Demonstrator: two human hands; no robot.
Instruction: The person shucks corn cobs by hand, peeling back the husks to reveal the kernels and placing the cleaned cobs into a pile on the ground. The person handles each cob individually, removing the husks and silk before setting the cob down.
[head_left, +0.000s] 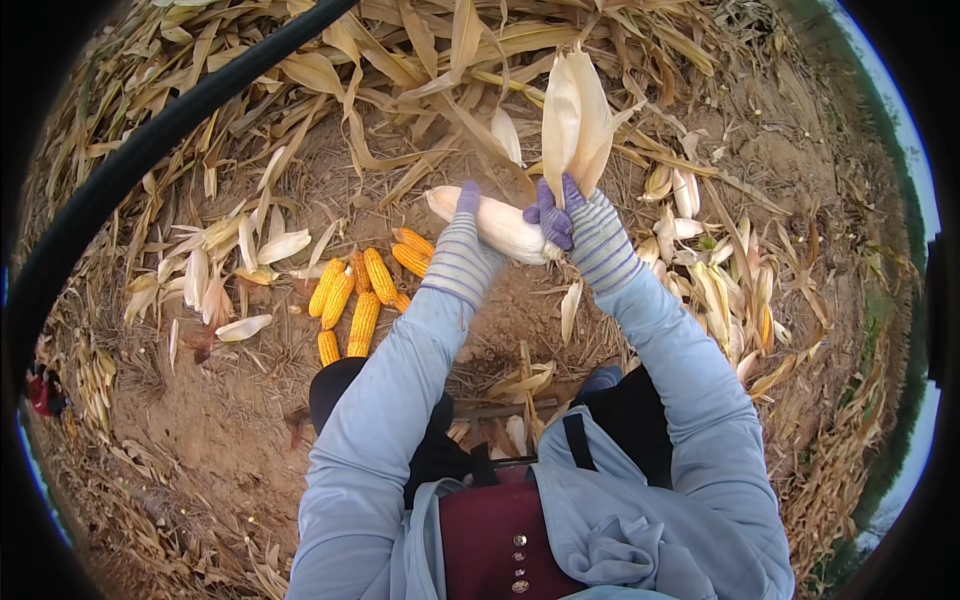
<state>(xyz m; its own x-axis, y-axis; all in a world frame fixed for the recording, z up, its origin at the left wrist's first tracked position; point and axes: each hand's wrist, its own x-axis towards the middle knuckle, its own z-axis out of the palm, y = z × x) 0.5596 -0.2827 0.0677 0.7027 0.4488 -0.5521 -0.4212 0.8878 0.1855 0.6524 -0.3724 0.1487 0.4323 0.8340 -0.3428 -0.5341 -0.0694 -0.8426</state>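
A corn ear in pale husk (502, 223) lies sideways between my hands, its tapered tip to the left. My left hand (465, 244), in a striped knit glove with purple fingertips, grips it near the tip, thumb on top. At its stem end my right hand (581, 232), gloved alike, has its fingers closed around peeled-back husk leaves (577, 120), which stand up above the fist. The kernels of this ear are hidden. Just left of my left wrist, several bare yellow corn cobs (363, 289) lie on the soil.
Dry corn stalks and leaves (420, 67) cover the ground ahead. Loose husks (217, 262) lie to the left, and a heap of husks and ears (720, 292) to the right. A dark curved bar (150, 135) crosses the upper left. A person in red (46, 390) is far left.
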